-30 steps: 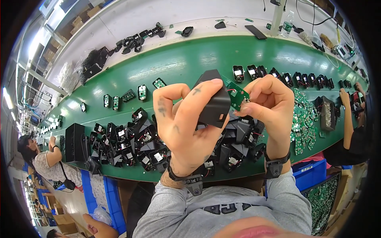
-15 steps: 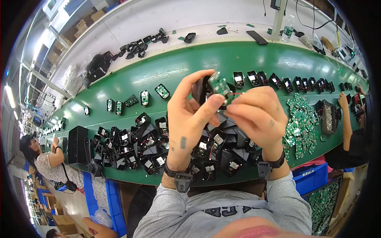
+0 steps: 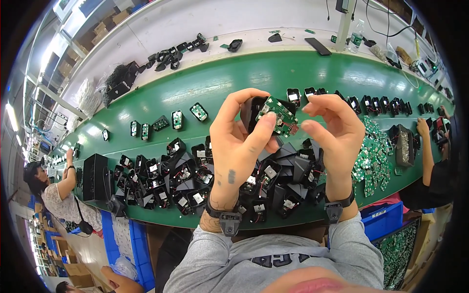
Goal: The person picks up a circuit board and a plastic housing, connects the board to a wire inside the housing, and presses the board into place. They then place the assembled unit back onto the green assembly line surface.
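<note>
My left hand (image 3: 237,146) is closed around a black plastic housing (image 3: 248,111), held up above the bench. A green circuit board (image 3: 283,117) lies tilted across the housing's opening, and my left thumb presses on its face. Just to the right, my right hand (image 3: 342,139) has its thumb and fingers apart with nothing visible between them. Its fingertips are close to the board's right edge, not touching it. Beneath both hands is a heap of black housings (image 3: 268,171) with wires and pale metal pieces inside.
On the green bench (image 3: 234,73), a row of housings (image 3: 369,103) runs to the right, and several board-filled ones (image 3: 178,119) stand left. Loose circuit boards (image 3: 373,156) are piled at right. A black box (image 3: 95,177) stands at left. Co-workers (image 3: 63,195) sit at both ends.
My right hand has opened from a pinch at the board's wire and moved up and right. The board has turned, now lying flatter over the housing under my left thumb.
</note>
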A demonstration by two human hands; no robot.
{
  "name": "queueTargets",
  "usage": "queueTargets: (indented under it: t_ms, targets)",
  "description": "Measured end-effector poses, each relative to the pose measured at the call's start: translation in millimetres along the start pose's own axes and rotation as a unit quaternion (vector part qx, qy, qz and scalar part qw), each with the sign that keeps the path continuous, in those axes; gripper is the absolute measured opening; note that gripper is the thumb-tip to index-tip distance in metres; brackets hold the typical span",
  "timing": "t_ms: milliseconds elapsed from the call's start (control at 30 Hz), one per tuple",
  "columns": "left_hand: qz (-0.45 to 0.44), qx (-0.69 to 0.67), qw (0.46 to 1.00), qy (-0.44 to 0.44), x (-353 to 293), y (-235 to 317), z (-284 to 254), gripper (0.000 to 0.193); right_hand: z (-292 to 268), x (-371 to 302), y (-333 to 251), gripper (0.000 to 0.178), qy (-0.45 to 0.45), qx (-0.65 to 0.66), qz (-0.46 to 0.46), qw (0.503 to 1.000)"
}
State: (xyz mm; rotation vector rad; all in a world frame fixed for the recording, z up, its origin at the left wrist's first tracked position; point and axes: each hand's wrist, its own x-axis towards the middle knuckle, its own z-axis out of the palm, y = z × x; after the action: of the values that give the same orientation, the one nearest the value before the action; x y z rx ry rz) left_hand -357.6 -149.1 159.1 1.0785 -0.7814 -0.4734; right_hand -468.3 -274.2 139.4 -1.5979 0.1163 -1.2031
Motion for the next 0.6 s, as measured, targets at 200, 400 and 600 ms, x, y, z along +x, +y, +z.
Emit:
queueTargets:
  t_ms: [200, 400, 600]
  targets:
    - [0.012, 0.015, 1.000, 0.024, -2.6, -0.1, 3.7, 0.029, -9.1, 2.1, -2.2, 0.028, -0.049, -0.035, 0.030, 0.998]
    - [0.043, 0.013, 0.998, 0.038, -2.8, -2.0, 4.5, 0.030, -10.1, -0.3, -3.1, 0.028, -0.080, -0.008, 0.070, 0.994]
    - [0.054, 0.022, 0.997, 0.057, -2.4, -2.4, 5.1, 0.030, -9.1, 0.3, -6.2, 0.027, -0.109, 0.033, 0.070, 0.991]
